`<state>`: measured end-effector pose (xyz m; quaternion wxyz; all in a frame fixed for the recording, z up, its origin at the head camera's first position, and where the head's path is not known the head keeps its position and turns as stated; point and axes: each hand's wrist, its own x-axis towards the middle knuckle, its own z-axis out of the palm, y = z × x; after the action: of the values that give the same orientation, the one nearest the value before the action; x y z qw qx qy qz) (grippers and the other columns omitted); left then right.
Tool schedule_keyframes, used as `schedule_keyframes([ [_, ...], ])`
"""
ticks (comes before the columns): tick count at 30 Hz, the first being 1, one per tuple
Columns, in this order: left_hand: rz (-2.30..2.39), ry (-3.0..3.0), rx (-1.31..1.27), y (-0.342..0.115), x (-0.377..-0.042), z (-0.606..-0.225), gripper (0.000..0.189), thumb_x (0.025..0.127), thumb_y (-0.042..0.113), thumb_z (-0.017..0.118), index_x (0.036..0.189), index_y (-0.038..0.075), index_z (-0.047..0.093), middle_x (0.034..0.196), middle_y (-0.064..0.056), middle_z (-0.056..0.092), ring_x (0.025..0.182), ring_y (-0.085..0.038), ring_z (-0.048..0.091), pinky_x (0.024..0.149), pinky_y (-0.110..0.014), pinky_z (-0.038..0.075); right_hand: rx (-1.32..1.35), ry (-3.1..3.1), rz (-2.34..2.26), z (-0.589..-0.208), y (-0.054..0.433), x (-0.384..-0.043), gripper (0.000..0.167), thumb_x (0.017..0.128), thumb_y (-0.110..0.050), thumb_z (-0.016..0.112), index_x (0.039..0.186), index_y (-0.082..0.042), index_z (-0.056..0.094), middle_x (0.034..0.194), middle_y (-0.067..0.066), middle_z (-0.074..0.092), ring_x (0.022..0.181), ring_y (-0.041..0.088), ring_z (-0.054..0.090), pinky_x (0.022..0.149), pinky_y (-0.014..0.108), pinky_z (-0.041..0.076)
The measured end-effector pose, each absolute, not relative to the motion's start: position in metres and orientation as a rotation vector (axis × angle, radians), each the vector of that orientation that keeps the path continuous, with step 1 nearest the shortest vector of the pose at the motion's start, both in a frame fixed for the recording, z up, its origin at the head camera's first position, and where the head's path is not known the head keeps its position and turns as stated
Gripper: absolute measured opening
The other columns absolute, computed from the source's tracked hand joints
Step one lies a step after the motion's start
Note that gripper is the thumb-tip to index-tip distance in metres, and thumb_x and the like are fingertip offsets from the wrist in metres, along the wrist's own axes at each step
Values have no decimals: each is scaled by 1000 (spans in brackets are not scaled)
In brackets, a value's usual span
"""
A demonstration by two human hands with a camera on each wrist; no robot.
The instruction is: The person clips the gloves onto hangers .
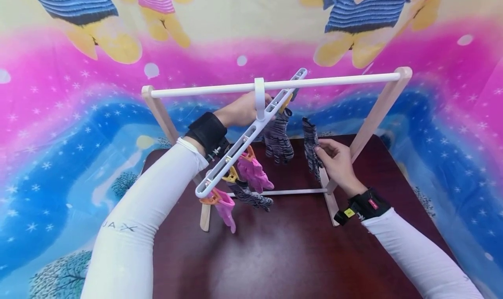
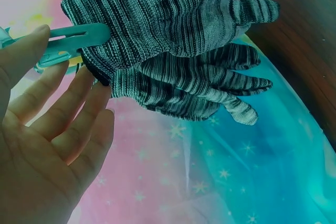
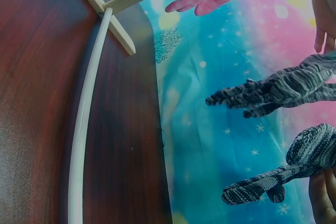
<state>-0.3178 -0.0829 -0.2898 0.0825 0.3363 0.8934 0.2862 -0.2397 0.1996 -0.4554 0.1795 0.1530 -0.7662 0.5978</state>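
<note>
My left hand reaches behind the white hanger. Its thumb and fingers pinch a teal clothespin, whose tip overlaps the cuff of a black-and-grey knit glove. Another striped glove shows just below it in the left wrist view. To the right, my right hand pinches the edge of a striped glove with its fingers pointing down. A yellow clothespin sits above the hanging striped glove near the hanger's far end.
The hanger hooks over a white rod on a wooden frame. Pink gloves and a striped glove hang from its near end by orange and yellow clothespins. Below is a dark red table; patterned cloth surrounds it.
</note>
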Motion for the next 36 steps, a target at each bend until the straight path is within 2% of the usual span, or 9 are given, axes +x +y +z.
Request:
schedule_keyframes([
  [5, 853, 2705, 926, -88, -317, -290, 24, 96, 18, 69, 112, 0, 64, 103, -14, 64, 97, -24, 58, 95, -36, 47, 420, -2180, 1690, -456, 199, -239, 26, 94, 6, 62, 118, 15, 65, 87, -18, 67, 74, -6, 60, 63, 13, 44],
  [9, 909, 2685, 889, -94, -317, -293, 14, 97, 12, 64, 105, 1, 60, 109, -16, 67, 108, -26, 64, 100, -35, 50, 414, -2178, 1704, -456, 197, -238, 25, 95, 5, 62, 118, 13, 66, 87, -20, 67, 76, -5, 61, 65, 12, 46],
  [12, 963, 2653, 887, -99, -317, -296, 17, 99, 8, 59, 114, 0, 59, 125, -19, 67, 123, -30, 63, 109, -36, 48, 408, -2184, 1701, -457, 196, -238, 25, 96, 5, 61, 119, 13, 66, 87, -23, 66, 77, -6, 61, 66, 12, 46],
  [15, 997, 2634, 894, -104, -316, -297, 27, 100, 7, 56, 126, 0, 59, 131, -20, 65, 127, -31, 62, 110, -37, 47, 407, -2196, 1683, -455, 196, -237, 25, 95, 7, 61, 118, 14, 66, 87, -23, 65, 76, -7, 60, 66, 11, 46],
  [21, 1022, 2636, 897, -112, -315, -299, 35, 100, 9, 57, 135, 4, 60, 126, -17, 69, 121, -26, 64, 104, -36, 49, 450, -2197, 1669, -441, 189, -230, 23, 94, 11, 59, 114, 19, 64, 85, -13, 67, 71, -5, 58, 61, 12, 43],
  [26, 1027, 2634, 870, -116, -313, -300, 38, 101, 11, 58, 138, 5, 57, 127, -15, 68, 122, -25, 63, 104, -37, 49, 452, -2184, 1688, -446, 190, -233, 23, 93, 13, 59, 115, 20, 63, 85, -18, 66, 69, -6, 57, 60, 13, 42],
  [31, 1049, 2640, 838, -121, -312, -302, 36, 100, 13, 60, 135, 3, 56, 124, -16, 67, 121, -27, 64, 102, -39, 51, 488, -2172, 1687, -458, 195, -240, 25, 94, 10, 60, 117, 16, 64, 86, -19, 66, 60, -2, 49, 54, 18, 37],
  [36, 1038, 2648, 843, -123, -313, -301, 38, 100, 15, 62, 136, 5, 56, 125, -15, 68, 122, -27, 64, 102, -40, 52, 500, -2207, 1639, -435, 189, -228, 25, 93, 12, 59, 117, 19, 63, 85, -14, 65, 58, -1, 47, 53, 18, 37],
])
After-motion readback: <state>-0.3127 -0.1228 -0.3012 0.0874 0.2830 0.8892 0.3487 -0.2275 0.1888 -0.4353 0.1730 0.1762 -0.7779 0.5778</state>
